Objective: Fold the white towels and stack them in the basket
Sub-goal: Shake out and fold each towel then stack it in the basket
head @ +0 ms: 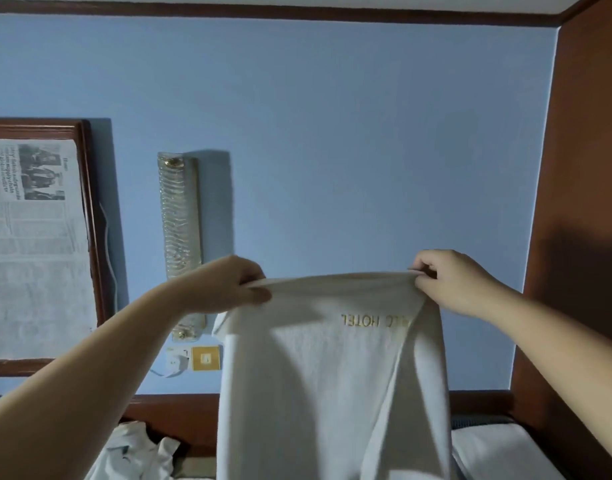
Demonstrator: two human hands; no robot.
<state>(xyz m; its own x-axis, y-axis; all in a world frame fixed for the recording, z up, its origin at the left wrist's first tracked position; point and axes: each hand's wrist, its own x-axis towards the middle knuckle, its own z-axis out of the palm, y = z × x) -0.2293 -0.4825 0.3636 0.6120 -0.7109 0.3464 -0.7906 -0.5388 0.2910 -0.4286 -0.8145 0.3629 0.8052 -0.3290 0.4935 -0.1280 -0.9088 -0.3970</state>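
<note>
From my head view, I hold one white towel (332,375) up in front of me, its top edge stretched between my two hands. My left hand (225,285) pinches the corner at about nine o'clock of the cloth, fingers curled round the hem; my right hand (450,282) pinches the opposite corner at about three o'clock, thumb and fingers closed on the fabric. I judge I hold it high and spread so the cloth hangs straight and I can bring the edges together for a first fold.

The gold lettering (370,321) reads mirrored, and part of it is lost in a crease (only "HOTEL" is plain). The towel's lower end runs out of the frame at six o'clock, so I cannot tell how long it hangs.

At seven o'clock some crumpled white cloth (135,452) lies on the bed, and at five o'clock a white pillow (498,452) is cut off. The basket is nowhere in view. At nine o'clock hangs a framed newspaper (31,244), with a wall lamp (180,237) beside it.
</note>
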